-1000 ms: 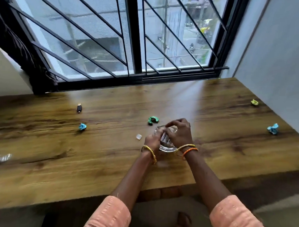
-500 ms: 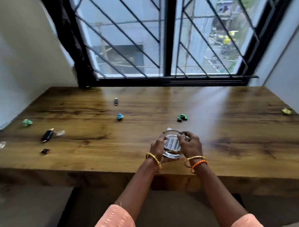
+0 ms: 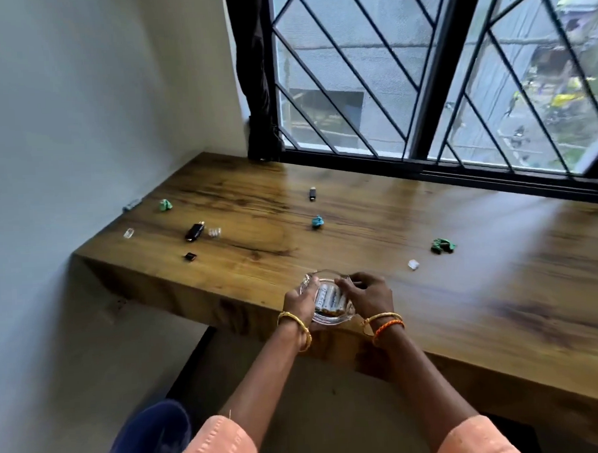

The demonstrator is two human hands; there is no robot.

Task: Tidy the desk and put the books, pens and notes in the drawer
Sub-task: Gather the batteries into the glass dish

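Observation:
A small clear glass bowl (image 3: 329, 319) with a few white batteries (image 3: 328, 298) in it is at the front edge of the wooden desk (image 3: 464, 287). My left hand (image 3: 299, 300) grips the bowl's left rim and my right hand (image 3: 369, 293) grips its right rim. Crumpled paper notes lie on the desk: a green one (image 3: 443, 246) to the right, a teal one (image 3: 318, 221) in the middle and a green one (image 3: 165, 205) at the far left. No books, pens or drawer are in view.
Near the desk's left end lie a black USB stick (image 3: 194, 231), a small black chip (image 3: 190, 256), a black plug (image 3: 312, 193) and small clear bits (image 3: 413, 264). A barred window (image 3: 421, 84) runs behind the desk. A blue object (image 3: 152, 434) sits low at my left.
My view has swung left, so the desk's left end and wall show. Both hands have drawn the glass bowl back from the desk's middle to its front edge.

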